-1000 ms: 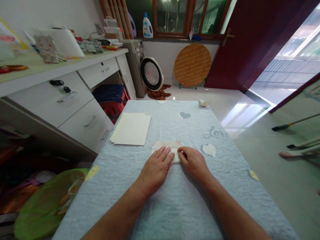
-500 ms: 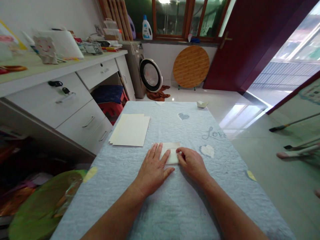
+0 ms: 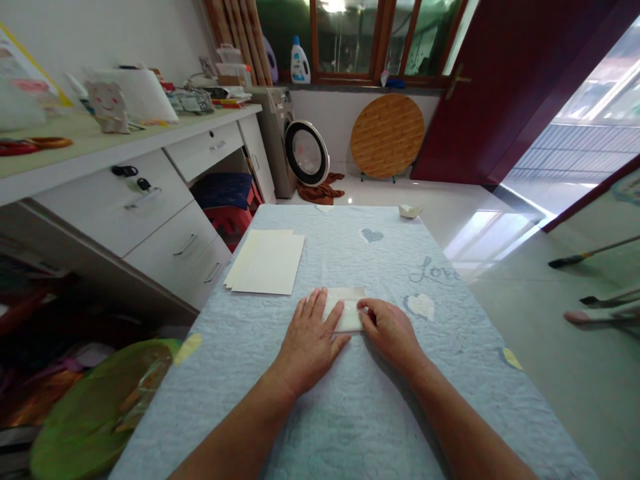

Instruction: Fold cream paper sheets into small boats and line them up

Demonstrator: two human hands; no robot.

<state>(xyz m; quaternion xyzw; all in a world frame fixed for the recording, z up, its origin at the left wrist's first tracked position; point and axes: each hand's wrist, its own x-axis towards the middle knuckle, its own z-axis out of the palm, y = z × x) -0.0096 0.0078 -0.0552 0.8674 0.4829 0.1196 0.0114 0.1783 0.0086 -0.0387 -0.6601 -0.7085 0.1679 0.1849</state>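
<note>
A small folded sheet of pale paper (image 3: 349, 323) lies on the blue cloth-covered table (image 3: 345, 407) in front of me. My left hand (image 3: 313, 335) rests flat on its left part, fingers spread. At the paper's right edge, my right hand (image 3: 393, 328) has thumb and forefinger pinched together on it, the other fingers curled in. The palms hide part of the sheet. To the left, beyond my left hand, is a stack of cream paper sheets (image 3: 267, 263). A small folded paper piece (image 3: 410, 211) sits at the table's far right corner.
Left of the table stands a white desk with drawers (image 3: 155, 200), and a green basin (image 3: 100, 407) is low beside it. A washing machine with its round door (image 3: 307, 153) swung out and a round wooden tabletop (image 3: 387, 135) are at the back.
The whole view has shifted slightly, so things appear a little farther right. Both hands keep nearly the same places on the folded paper.
</note>
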